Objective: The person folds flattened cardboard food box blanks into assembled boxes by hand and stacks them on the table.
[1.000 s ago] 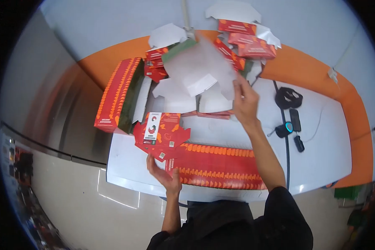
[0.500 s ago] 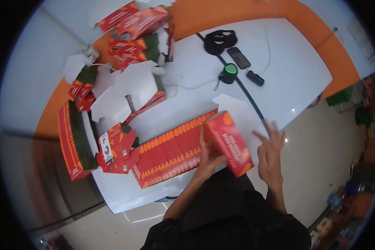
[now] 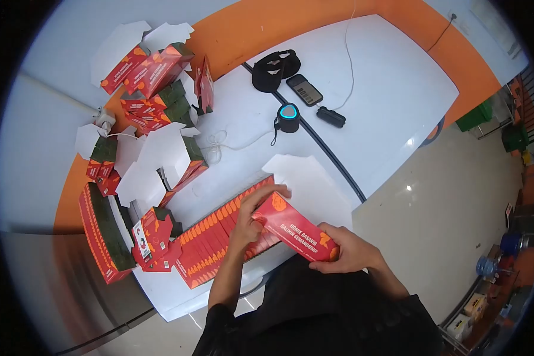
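Note:
A red cardboard box (image 3: 293, 228) with white lettering and orange shapes is held at a slant above the table's front edge. My left hand (image 3: 252, 216) grips its upper left end, the fingers bent over that edge. At the lower right end, my right hand (image 3: 353, 254) is closed around the box, thumb on top. Beneath and left of my left hand runs a long row of slim red-and-orange packs (image 3: 216, 240) set side by side. A white cardboard flap (image 3: 308, 178) spreads out beyond the held box.
Open red cartons with white flaps (image 3: 157, 157) pile up on the left, with more red boxes (image 3: 154, 71) behind. Flattened red pieces (image 3: 157, 243) lie beside the row. Across the table are a black cap (image 3: 273, 71), a phone (image 3: 305, 90), and a round speaker (image 3: 288, 117) with a cable.
My right hand, apart from the box before, now grips its lower end. My left hand has shifted to the upper end, and the box has turned and moved left in view.

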Demonstrator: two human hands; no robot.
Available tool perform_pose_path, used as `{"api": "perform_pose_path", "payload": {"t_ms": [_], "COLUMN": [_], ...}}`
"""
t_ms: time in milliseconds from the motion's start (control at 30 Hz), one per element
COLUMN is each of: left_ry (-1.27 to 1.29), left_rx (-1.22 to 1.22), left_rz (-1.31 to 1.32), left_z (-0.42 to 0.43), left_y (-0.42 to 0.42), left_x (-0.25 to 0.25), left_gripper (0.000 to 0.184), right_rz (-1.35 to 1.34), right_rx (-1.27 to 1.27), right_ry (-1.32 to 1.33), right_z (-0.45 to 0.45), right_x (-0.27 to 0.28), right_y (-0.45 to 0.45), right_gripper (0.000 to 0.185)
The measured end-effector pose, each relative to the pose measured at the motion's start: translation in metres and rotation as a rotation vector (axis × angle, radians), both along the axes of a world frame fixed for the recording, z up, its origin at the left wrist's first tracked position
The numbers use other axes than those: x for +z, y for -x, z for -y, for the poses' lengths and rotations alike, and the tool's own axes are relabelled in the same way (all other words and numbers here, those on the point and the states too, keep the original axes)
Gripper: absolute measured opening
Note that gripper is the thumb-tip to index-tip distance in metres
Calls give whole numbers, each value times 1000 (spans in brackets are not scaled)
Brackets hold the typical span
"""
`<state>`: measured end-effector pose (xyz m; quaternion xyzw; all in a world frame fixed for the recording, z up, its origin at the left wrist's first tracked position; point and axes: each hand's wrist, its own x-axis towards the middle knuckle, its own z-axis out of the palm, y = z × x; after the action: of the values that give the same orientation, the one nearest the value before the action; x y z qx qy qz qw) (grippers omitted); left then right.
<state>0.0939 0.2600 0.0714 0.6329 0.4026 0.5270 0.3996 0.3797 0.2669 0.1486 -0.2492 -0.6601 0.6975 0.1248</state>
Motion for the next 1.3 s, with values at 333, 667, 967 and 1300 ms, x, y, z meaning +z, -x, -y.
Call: {"api": "perform_pose_path", "payload": {"t_ms": [333, 667, 967, 1300], "left_ry": [92, 273, 538, 561], "left_rx": [145, 462, 778, 790], "left_rz": [-47, -895, -1166, -1167], "left_z": [-39, -7, 65, 62], "left_y": [-62, 3, 10, 10], "left_x": [-26, -26, -81, -84], "left_gripper": [78, 77, 83, 81], "right_rz": [58, 269, 255, 58], "right_rx": [-153, -110, -142, -172], "right_ry": [551, -164, -316, 456], "right_z": [-65, -134, -82, -98], "right_x": [-36, -111, -181, -181], "right_y": [-13, 13, 83, 73], "right_gripper": [50, 38, 27, 33]}}
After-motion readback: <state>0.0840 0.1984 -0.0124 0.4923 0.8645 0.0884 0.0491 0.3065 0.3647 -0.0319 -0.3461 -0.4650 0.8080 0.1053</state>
